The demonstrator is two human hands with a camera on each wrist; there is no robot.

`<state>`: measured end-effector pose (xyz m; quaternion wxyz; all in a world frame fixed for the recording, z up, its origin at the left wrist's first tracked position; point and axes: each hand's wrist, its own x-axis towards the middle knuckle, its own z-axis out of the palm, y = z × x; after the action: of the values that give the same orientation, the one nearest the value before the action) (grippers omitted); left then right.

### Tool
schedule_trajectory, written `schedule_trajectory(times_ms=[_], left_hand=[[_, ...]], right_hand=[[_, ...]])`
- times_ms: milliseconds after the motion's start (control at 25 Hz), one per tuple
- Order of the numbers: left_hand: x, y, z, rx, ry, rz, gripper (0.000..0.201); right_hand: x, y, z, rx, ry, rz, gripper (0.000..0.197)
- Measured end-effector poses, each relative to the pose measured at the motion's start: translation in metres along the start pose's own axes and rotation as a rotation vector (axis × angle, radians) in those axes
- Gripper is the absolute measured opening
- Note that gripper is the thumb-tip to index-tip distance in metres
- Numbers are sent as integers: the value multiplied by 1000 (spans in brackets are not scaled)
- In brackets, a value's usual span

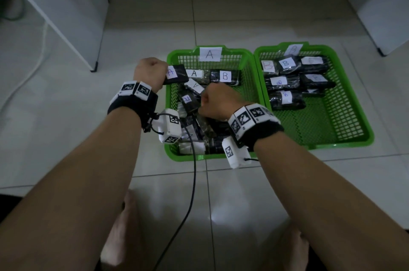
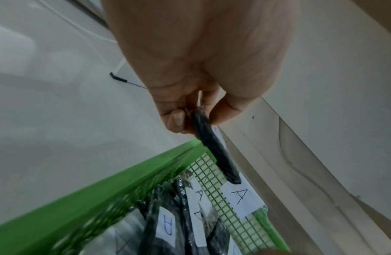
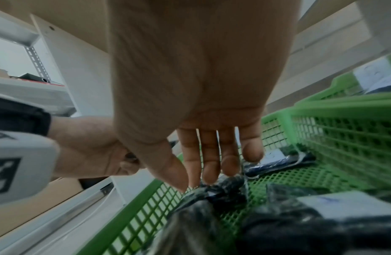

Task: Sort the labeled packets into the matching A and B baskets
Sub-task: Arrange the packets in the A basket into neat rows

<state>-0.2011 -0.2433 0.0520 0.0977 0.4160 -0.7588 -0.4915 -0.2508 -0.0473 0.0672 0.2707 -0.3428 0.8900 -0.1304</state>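
Two green baskets sit side by side on the tiled floor. The left basket has a white tag on its far wall that says "A". The right basket has a tag with a faint "B".

The left hand pinches a black packet by one end, over the far left corner of the A basket (its white label says "A"). The right hand reaches down into the A basket with fingers straight, tips touching a crinkly black packet in the pile.

One packet near the far wall of the A basket says "B". Packets in the B basket say "B".
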Motion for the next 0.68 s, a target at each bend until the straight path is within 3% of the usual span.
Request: schedule_trajectory(times_ms=[160,240,320,360,520,680], left_hand=[[4,-7,0,-184,11,-109,15],[6,-12,-2,-219,15,-133,17],[4,-17,-5,-240,1,-140,19],[2,-20,-6,-248,-8,-137,20],[0,-24,-6,-278,-29,-136,19],[4,-27,-3,-327,1,-191,20]], right_hand=[[12,-15,18,53,67,-111,18],[19,-17,26,-47,96,-78,36],[25,-14,32,-84,33,-31,58],[26,-16,33,-74,27,-27,60],[27,-19,14,-7,140,0,19],[22,-15,-8,-221,51,146,25]])
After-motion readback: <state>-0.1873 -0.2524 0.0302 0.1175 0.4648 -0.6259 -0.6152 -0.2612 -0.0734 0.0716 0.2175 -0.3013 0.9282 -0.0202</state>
